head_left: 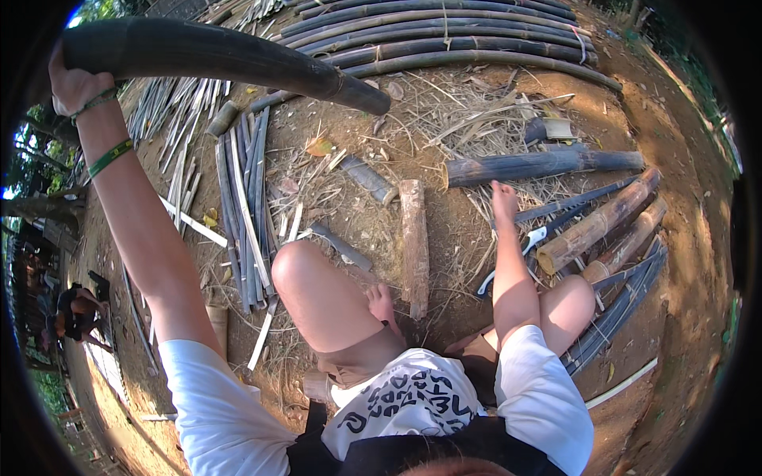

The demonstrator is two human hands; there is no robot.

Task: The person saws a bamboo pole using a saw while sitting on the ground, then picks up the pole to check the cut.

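Note:
My left hand (75,87), raised at the upper left, grips one end of a long dark bamboo pole (222,59). The pole slants right, with its other end over the ground ahead of me. My right hand (504,205) is closed, fingers together, and I see nothing in it. It is just below the cut end of a dark bamboo section (548,166); I cannot tell if they touch. Beside my right forearm lies a saw with a white and black handle (534,238), partly hidden by the arm. A rough wooden block (413,238) lies before my legs.
Long bamboo poles (444,40) lie across the far ground. Split dark strips (248,206) are piled left of my knee. Tan bamboo pieces (599,222) and a strip bundle (623,305) lie at right. Dry shavings (484,127) litter the dirt. Another person (75,309) is at far left.

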